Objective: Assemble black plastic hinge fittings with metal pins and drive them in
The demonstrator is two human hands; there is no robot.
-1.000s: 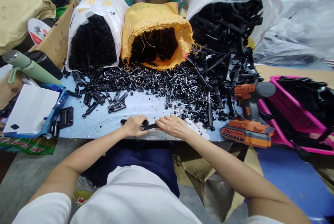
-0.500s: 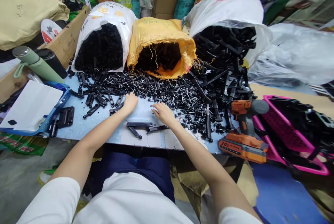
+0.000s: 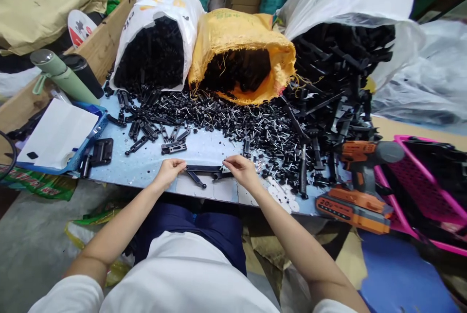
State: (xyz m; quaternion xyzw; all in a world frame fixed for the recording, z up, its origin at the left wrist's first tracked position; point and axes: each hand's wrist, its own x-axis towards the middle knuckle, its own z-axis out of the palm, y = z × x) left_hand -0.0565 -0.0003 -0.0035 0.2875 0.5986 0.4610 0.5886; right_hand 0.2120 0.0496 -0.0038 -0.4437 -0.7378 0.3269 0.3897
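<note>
A black bar-shaped plastic assembly [image 3: 204, 169] lies near the front edge of the pale blue table [image 3: 146, 167]. My left hand [image 3: 170, 171] rests at its left end, fingers curled in a pinch on something too small to name. My right hand [image 3: 241, 169] sits at its right end, fingers pinched over a small piece there. Behind the hands spreads a heap of small black parts with metal pins [image 3: 237, 121].
Three open sacks of black parts stand at the back: white [image 3: 156, 26], yellow [image 3: 241, 45], clear white [image 3: 346, 16]. An orange cordless drill [image 3: 359, 177] lies right, beside a pink basket [image 3: 419, 182]. A blue tray with paper [image 3: 58, 133] and green bottle [image 3: 62, 75] sit left.
Both hands reached into the heap of small parts half a second ago, then drew back to the bar assembly at the table's front edge. The camera view shifted.
</note>
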